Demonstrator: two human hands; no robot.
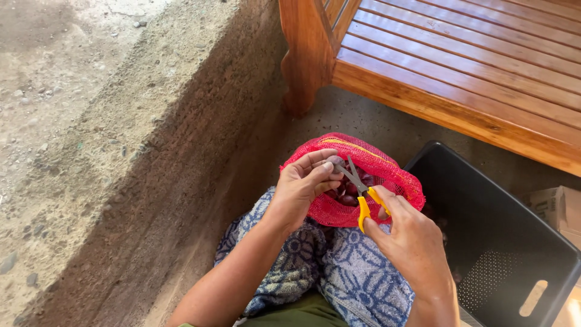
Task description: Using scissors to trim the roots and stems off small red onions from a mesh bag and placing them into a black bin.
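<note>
Left hand [301, 184] pinching small bulb [334, 161], right hand [411, 242] gripping yellow scissors [362, 192], over red mesh bag [387, 172]

A: What is held in the hands?

B: A pair of small scissors with grey metal blades and yellow plastic handles [358, 189] is gripped at the handles, blades parted and pointed up and left. A small dark bulb [334, 161] is pinched just at the blade tips; its kind cannot be told.

A: And beneath?

B: A red plastic mesh sack [396, 178] is seen, its mouth rolled open into a thick rim, propped on a lap covered with blue patterned cloth. Dark reddish-purple round bulbs [347, 198] are lying inside, partly hidden by the rim and scissors.
</note>
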